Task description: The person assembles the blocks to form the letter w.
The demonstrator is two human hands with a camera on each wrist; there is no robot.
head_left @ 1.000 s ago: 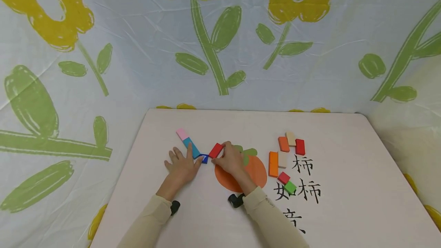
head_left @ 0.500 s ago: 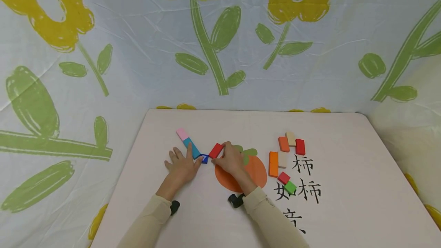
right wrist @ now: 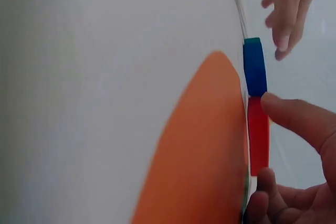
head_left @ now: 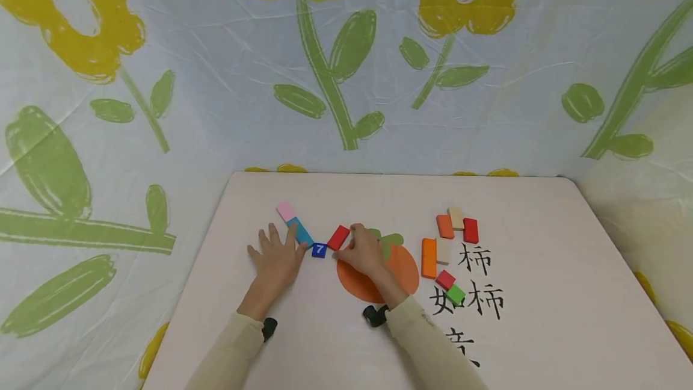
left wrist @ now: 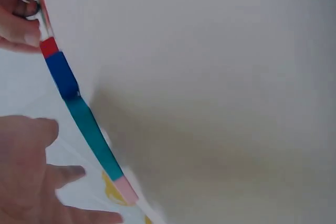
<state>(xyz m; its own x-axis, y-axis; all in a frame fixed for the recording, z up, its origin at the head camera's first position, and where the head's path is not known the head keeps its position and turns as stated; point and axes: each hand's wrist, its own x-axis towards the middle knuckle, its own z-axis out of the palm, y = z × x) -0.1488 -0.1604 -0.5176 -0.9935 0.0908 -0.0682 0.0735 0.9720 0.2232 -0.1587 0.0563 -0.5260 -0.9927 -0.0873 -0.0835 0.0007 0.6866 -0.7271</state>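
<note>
In the head view, a row of wooden blocks bends across the table: a pink block, a longer teal block, a blue block marked 7 and a red block. My left hand lies spread beside the teal block, its fingers straight. My right hand holds the red block lightly between thumb and fingertips. From the right wrist view, the thumb sits by the seam between the red block and the blue one, with the curled fingers at the other end.
Right of the printed orange persimmon lie several more blocks: an orange one, two wooden-coloured ones, red ones and a green one. Black printed characters mark the pale table. A flowered cloth hangs behind.
My left hand has drawn back to the left, off the blue block, so its 7 shows fully. My right hand stays at the red block.
</note>
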